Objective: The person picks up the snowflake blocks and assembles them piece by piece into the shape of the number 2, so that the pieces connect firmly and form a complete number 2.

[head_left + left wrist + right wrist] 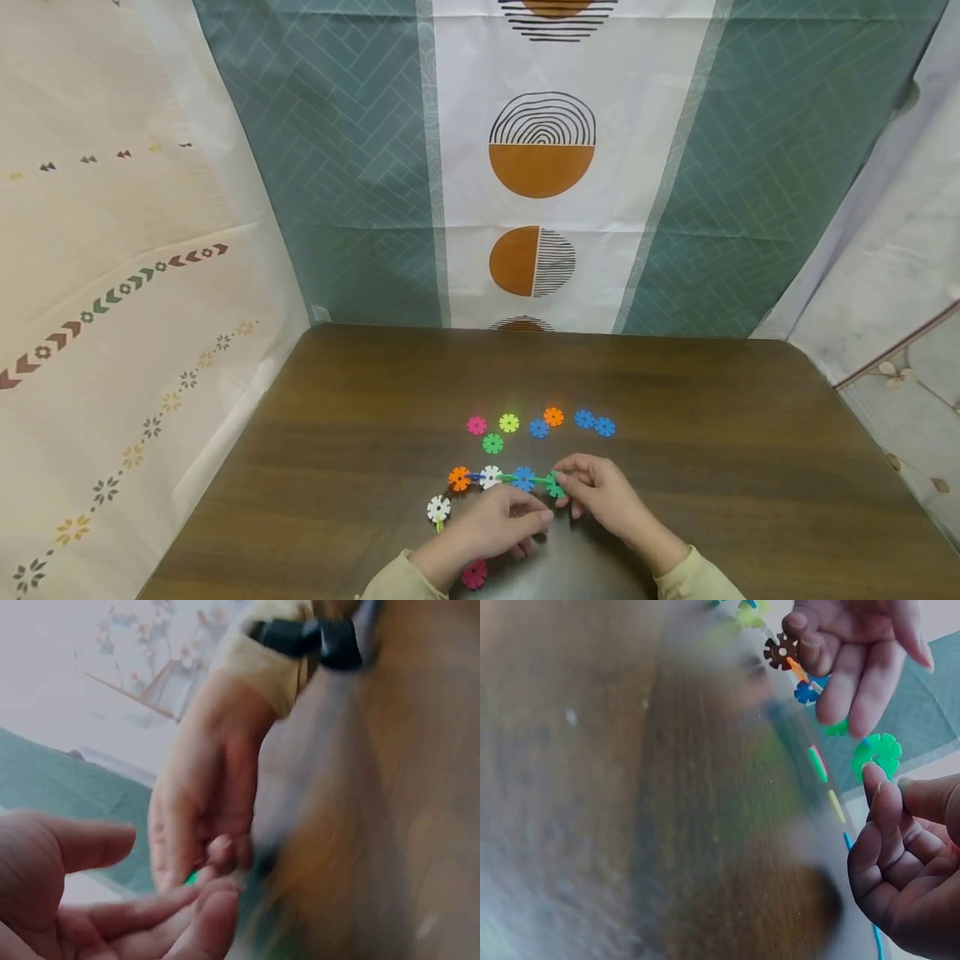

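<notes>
- We've the right hand [602, 493] pinching a green, notched plastic disc [886, 752], perhaps to steady the end of the multicoloured disc chain [523, 473].
- Left hand [497, 523] just beside: fingers loose, apart, empty.
- Beyond both, loose coloured discs [553, 416], probably within reach.

No readable text, numbers or labels — nothing legible.

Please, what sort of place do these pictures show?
Probably an indoor play or craft spot, screened off: patterned hangings rise behind and beside a wood-grain table, where notched snowflake discs lie, some joined in a chain.
</notes>
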Tool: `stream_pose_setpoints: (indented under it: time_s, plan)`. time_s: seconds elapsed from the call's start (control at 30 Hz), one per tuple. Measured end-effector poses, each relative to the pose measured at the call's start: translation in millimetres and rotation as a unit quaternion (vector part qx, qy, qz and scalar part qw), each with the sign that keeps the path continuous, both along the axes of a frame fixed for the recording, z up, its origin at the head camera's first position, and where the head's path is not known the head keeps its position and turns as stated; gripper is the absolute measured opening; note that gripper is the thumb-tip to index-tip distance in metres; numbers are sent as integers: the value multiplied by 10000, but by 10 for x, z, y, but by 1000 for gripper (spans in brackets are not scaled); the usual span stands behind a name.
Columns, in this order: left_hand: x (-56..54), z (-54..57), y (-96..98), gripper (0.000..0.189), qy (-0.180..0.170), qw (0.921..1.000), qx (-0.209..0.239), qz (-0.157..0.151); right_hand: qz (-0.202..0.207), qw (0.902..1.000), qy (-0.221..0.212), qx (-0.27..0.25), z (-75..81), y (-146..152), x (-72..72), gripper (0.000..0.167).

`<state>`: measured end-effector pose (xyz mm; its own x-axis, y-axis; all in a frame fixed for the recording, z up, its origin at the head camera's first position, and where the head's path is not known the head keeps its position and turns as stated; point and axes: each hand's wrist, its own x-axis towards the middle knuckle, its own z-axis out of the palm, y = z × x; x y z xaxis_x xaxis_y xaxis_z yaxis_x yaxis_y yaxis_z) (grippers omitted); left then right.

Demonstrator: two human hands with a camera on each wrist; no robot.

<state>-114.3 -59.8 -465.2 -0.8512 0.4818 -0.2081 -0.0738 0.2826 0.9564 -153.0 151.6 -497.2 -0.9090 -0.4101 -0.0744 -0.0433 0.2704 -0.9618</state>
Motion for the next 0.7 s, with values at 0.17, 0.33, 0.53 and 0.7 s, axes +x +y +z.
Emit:
stream_pose_setpoints:
  time_s: [0.17,0.33,0.53,0.7]
  plan:
    - [58,-101,83,29,-1282,9868,875,459,-27,9999,-99,-121,15,-7,39,26]
    - [80,-184,142,39,-1973,9656,1488,803,9,9999,-53,-153,2,-11,51,26]
    - [89,-279,185,52,-2169,9413,2253,1269,54,9996,-103,-254,6,-18,57,26]
    - [86,-310,233,47,-1902,9239,2716,1911,62,9992,-214,-321,11,-15,72,26]
